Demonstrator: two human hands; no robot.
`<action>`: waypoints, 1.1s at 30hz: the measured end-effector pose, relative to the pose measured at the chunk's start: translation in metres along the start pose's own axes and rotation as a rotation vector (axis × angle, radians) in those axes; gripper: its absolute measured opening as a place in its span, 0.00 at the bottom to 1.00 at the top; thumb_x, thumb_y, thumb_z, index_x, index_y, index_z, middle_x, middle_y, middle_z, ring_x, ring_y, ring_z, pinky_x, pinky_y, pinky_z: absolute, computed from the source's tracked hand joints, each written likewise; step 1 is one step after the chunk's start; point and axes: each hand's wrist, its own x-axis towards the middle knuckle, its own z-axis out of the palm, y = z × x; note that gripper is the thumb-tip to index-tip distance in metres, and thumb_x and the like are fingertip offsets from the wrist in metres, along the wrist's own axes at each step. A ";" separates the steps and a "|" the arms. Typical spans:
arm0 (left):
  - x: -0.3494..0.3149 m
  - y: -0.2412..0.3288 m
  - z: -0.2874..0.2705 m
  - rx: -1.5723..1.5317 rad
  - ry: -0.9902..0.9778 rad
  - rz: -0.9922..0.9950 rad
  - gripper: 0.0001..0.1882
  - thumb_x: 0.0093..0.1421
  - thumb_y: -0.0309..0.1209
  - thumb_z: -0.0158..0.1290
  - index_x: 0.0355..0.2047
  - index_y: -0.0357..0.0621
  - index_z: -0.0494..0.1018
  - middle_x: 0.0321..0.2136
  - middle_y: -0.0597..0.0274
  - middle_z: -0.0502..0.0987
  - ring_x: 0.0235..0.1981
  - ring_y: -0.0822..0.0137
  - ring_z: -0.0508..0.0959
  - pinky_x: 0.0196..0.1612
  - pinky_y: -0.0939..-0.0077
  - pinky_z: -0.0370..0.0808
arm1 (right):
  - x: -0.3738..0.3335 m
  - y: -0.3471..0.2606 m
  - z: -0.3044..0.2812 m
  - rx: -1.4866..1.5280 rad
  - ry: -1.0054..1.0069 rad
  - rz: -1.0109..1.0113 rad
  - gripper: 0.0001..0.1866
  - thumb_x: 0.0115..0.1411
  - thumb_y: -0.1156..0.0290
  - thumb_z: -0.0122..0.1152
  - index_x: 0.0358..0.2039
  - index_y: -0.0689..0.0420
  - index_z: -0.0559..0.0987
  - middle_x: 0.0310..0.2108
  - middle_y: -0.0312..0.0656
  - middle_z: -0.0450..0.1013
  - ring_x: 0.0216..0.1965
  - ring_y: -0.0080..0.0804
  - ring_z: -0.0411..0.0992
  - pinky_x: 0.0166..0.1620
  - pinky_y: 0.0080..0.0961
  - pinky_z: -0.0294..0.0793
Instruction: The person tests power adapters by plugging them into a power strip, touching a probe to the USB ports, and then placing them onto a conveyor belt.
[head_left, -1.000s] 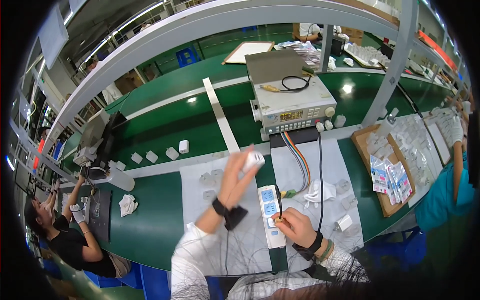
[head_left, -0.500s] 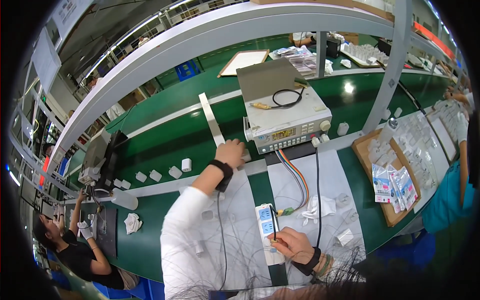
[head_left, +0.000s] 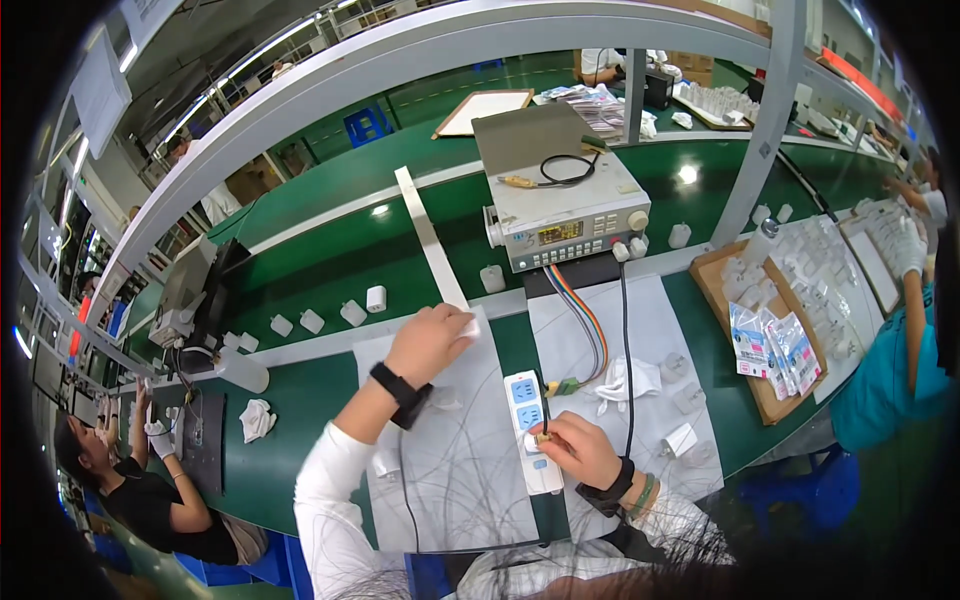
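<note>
On the bench in front of me lies a white power strip [head_left: 523, 388] with blue sockets. My right hand [head_left: 582, 448] is at its near half, fingers closed on a gold-coloured connector [head_left: 542, 437] with a black cable. The connector meets a white charger [head_left: 531, 443] on the strip. My left hand [head_left: 428, 348] is over the white sheet left of the strip, by the near end of a pale bar. Its fingers pinch a small white charger [head_left: 472, 326], partly covered by the fingertips. Each wrist wears a black band.
A grey test instrument [head_left: 570, 225] with a lit display stands behind the strip, coloured wires running down from it. More white chargers [head_left: 376, 299] line the green belt. At right is a cardboard tray [head_left: 768, 385] with packets. A white cloth [head_left: 628, 382] lies nearby. Co-workers sit on both sides.
My left hand has drawn back from the belt's edge toward me, bringing a white charger over the sheet. My right hand stays at the connector on the strip. The view has shifted slightly.
</note>
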 end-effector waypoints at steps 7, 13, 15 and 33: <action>-0.038 0.063 0.058 -1.125 0.162 -0.269 0.21 0.62 0.31 0.53 0.53 0.39 0.63 0.42 0.53 0.76 0.40 0.63 0.79 0.43 0.73 0.75 | -0.001 0.004 0.007 0.009 0.026 -0.022 0.13 0.58 0.69 0.61 0.43 0.57 0.78 0.32 0.39 0.72 0.26 0.30 0.73 0.30 0.22 0.72; -0.043 0.072 0.080 -0.721 0.234 -0.127 0.19 0.60 0.30 0.55 0.50 0.39 0.66 0.41 0.53 0.77 0.41 0.58 0.79 0.44 0.68 0.74 | -0.001 0.002 0.005 0.016 0.014 -0.018 0.13 0.58 0.68 0.61 0.43 0.57 0.78 0.32 0.40 0.71 0.27 0.30 0.73 0.31 0.22 0.72; -0.044 0.075 0.075 -0.573 0.179 -0.132 0.19 0.58 0.30 0.57 0.48 0.39 0.68 0.42 0.53 0.76 0.43 0.56 0.77 0.45 0.65 0.73 | -0.001 0.002 0.005 0.031 0.018 -0.017 0.13 0.59 0.68 0.61 0.43 0.57 0.78 0.32 0.40 0.71 0.27 0.31 0.73 0.31 0.22 0.72; -0.085 0.102 0.100 -0.835 0.158 0.113 0.22 0.50 0.33 0.64 0.46 0.45 0.74 0.41 0.61 0.76 0.43 0.58 0.74 0.47 0.69 0.71 | 0.020 -0.006 -0.008 -0.009 0.183 -0.148 0.09 0.59 0.74 0.59 0.40 0.62 0.78 0.30 0.41 0.71 0.26 0.29 0.69 0.31 0.22 0.68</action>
